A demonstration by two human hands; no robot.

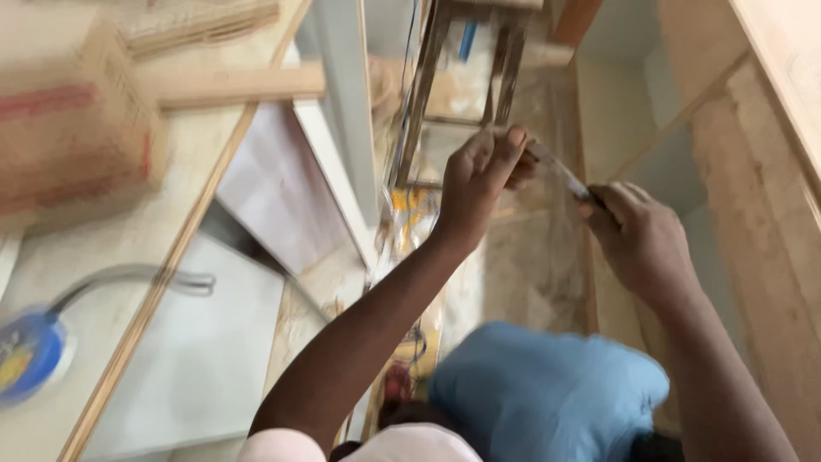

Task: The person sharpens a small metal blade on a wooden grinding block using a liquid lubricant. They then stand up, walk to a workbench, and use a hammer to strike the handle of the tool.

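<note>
Far off to the left of my hands sits a blurred cardboard box [73, 120], with a blue round tool [30, 351] below it on the pale boards. My left hand [479, 184] is raised, fingers curled and pinching one end of a thin metal strip [556, 171]. The strip slants down to my right hand [637, 235], closed around its other end. Below both hands lies a blue cloth [547, 393].

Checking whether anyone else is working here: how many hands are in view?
2. The left hand is at centre, fingers on a thin metal strip; the right hand grips the strip's other end. None other shows; motion blur may hide detail.
</note>
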